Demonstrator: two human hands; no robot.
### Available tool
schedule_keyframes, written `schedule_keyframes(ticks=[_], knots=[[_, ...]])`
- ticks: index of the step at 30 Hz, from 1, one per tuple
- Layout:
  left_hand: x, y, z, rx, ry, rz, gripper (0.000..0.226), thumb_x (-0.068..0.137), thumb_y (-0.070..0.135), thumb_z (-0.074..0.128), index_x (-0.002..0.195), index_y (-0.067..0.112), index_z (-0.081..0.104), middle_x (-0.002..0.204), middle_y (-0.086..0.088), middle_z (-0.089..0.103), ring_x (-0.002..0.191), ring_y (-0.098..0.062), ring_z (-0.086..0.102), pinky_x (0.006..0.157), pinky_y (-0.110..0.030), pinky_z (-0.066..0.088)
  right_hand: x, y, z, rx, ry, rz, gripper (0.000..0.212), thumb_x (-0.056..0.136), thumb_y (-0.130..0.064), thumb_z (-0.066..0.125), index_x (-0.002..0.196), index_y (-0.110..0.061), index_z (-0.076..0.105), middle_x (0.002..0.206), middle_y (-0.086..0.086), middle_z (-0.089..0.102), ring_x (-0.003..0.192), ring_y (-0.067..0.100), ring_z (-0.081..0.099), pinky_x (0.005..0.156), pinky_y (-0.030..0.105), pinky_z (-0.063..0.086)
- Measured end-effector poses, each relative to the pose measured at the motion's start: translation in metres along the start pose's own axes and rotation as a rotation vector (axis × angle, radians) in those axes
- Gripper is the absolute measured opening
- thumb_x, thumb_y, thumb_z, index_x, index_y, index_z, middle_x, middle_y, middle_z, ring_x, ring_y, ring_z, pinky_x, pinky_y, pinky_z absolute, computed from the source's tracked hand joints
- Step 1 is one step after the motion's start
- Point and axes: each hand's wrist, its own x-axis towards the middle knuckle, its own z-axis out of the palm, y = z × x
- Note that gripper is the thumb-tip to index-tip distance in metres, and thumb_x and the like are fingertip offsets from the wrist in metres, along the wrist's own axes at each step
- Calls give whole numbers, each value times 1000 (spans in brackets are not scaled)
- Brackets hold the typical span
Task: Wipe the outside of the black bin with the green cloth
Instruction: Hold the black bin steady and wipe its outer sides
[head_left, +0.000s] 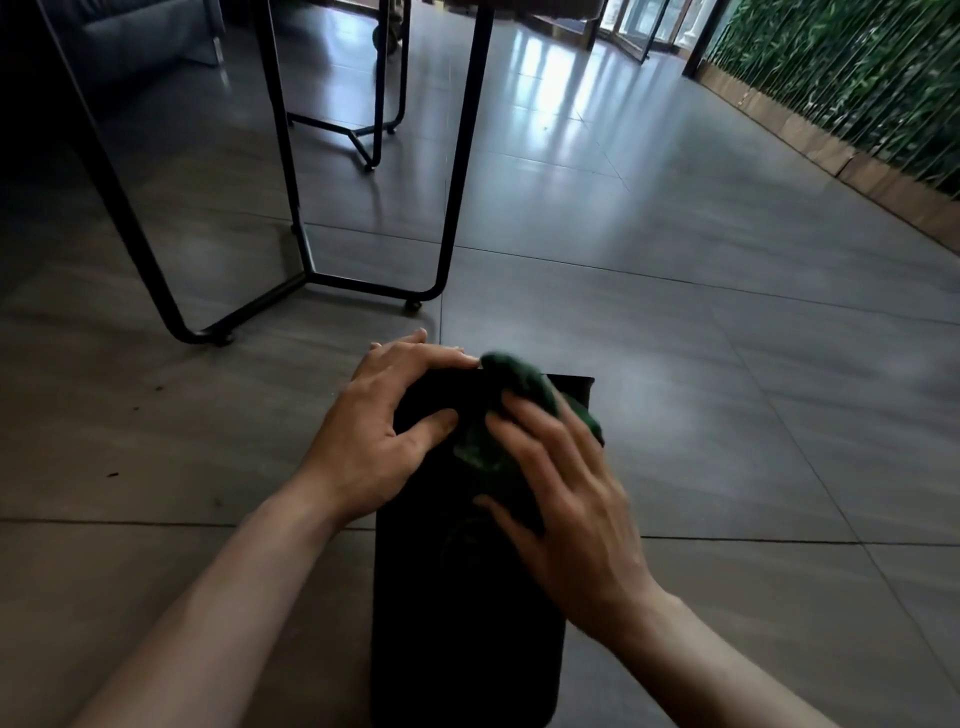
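The black bin (462, 613) lies on its side on the grey tiled floor, its long body running away from me in the lower middle. My left hand (384, 431) grips the bin's far left end, fingers curled over the edge and thumb on the top face. My right hand (561, 499) presses the crumpled green cloth (524, 395) against the bin's upper face near the far end. Its fingers are spread and slightly curled on the cloth, and the hand is blurred. Part of the cloth is hidden under the palm.
A black metal table frame (447, 228) stands just beyond the bin, its feet on the floor to the left and ahead. A second frame (374, 130) is farther back. A green plant wall with a wooden base (831, 135) runs along the right. Open tiled floor (727, 364) lies right of the bin.
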Motion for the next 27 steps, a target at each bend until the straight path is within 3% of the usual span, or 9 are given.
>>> schedule_keyframes(ticks=[3, 7, 9, 11, 13, 17, 19, 24, 27], knots=[[-1, 1, -1, -3, 1, -4, 46, 88, 12, 70, 123, 41, 62, 133, 20, 60, 145, -1, 32, 120, -46, 29, -3, -10, 5, -9, 17, 11, 61, 98, -37, 66, 151, -17, 45, 162, 5, 42, 157, 30, 27, 115, 51, 45], [-4, 4, -2, -21, -23, -10, 46, 88, 13, 71, 121, 44, 61, 131, 25, 60, 145, 1, 29, 121, -46, 26, -71, -19, 23, -224, -140, -471, 34, 106, -21, 53, 140, -24, 58, 151, -1, 58, 155, 32, 32, 92, 39, 58], [-4, 6, -2, -28, -32, -17, 46, 88, 13, 70, 120, 45, 61, 131, 27, 59, 145, 3, 28, 121, -46, 26, -86, -12, 20, -293, -217, -603, 35, 110, -17, 47, 141, -28, 57, 148, -5, 58, 156, 32, 31, 91, 35, 57], [-4, 6, -2, -32, -25, -24, 46, 88, 12, 70, 120, 43, 61, 131, 26, 59, 145, 4, 28, 121, -45, 26, -72, -1, 11, -240, -149, -530, 34, 111, -16, 44, 141, -26, 56, 148, -2, 55, 156, 30, 30, 96, 38, 52], [-3, 7, -1, -25, -21, -29, 46, 87, 11, 70, 120, 42, 62, 132, 26, 59, 146, 2, 28, 121, -45, 26, -39, 7, 1, -121, -57, -300, 36, 108, -23, 51, 144, -21, 53, 151, 3, 54, 158, 28, 27, 103, 45, 49], [-2, 10, 0, 1, -30, -24, 46, 88, 11, 70, 120, 43, 61, 135, 25, 58, 147, -1, 28, 121, -47, 27, 17, 10, -5, 13, 100, 24, 63, 99, -35, 68, 153, -10, 47, 158, 10, 48, 160, 28, 20, 122, 48, 36], [-2, 7, -1, -2, -19, -27, 46, 87, 8, 71, 119, 40, 62, 134, 24, 59, 147, -2, 29, 121, -46, 27, 7, 2, 3, 0, 67, -30, 65, 98, -36, 68, 153, -9, 45, 159, 11, 46, 159, 30, 21, 116, 50, 43], [-4, 6, -3, -24, -34, -53, 45, 89, 13, 70, 119, 45, 60, 134, 29, 57, 146, 6, 24, 123, -44, 22, -88, -13, 30, -224, -188, -554, 37, 110, -18, 49, 147, -20, 53, 149, 0, 50, 157, 27, 28, 90, 32, 55], [-3, 8, -1, -30, -39, -52, 45, 88, 13, 69, 119, 45, 60, 133, 30, 58, 146, 7, 23, 123, -45, 21, -83, -2, 20, -208, -176, -549, 33, 111, -14, 45, 142, -21, 54, 147, 0, 51, 156, 27, 30, 93, 35, 56]])
